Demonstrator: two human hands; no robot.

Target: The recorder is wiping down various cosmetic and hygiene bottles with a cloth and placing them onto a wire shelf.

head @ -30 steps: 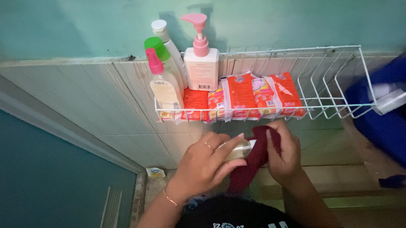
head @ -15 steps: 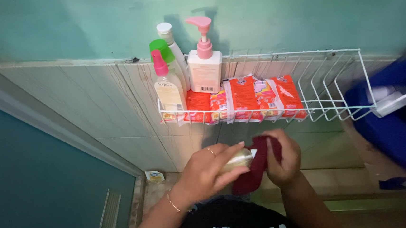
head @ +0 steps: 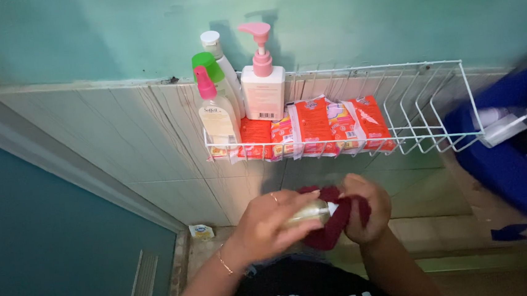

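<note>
Since the earlier frames the cloth (head: 335, 220) has been gathered up: a second ago it hung as a long strip below the right hand (head: 366, 207), and it is now bunched into a wad against the end of the bottle (head: 308, 213). Both hands have also dropped a little further below the rack (head: 439, 101).

The left hand (head: 269, 223) is curled around the small pale bottle, fingers over its top and thumb beneath, holding it on its side with one end pointing at the right hand. A ring shows on one finger and a thin bracelet (head: 223, 263) on the wrist. The right hand is closed in a loose fist on the dark red cloth, which presses on the bottle's end and wraps partly over it. Bottle and cloth sit just below the rack's middle, in front of the tiled wall.

The white wire rack hangs on the wall above the hands. In its left end stand four bottles: a pink-pump one (head: 262, 83), a pink-nozzled spray (head: 216, 111), a green-capped one (head: 207, 64) and a white-capped one (head: 211, 40) behind. Beside them, in the rack's middle, lie red and orange packets (head: 314, 126). The rack's right end holds nothing I can make out. Right of the rack is a blue bin (head: 505, 162) with bottles in it. Far below the rack's left end, a small packet (head: 201, 231) lies on the floor.
</note>
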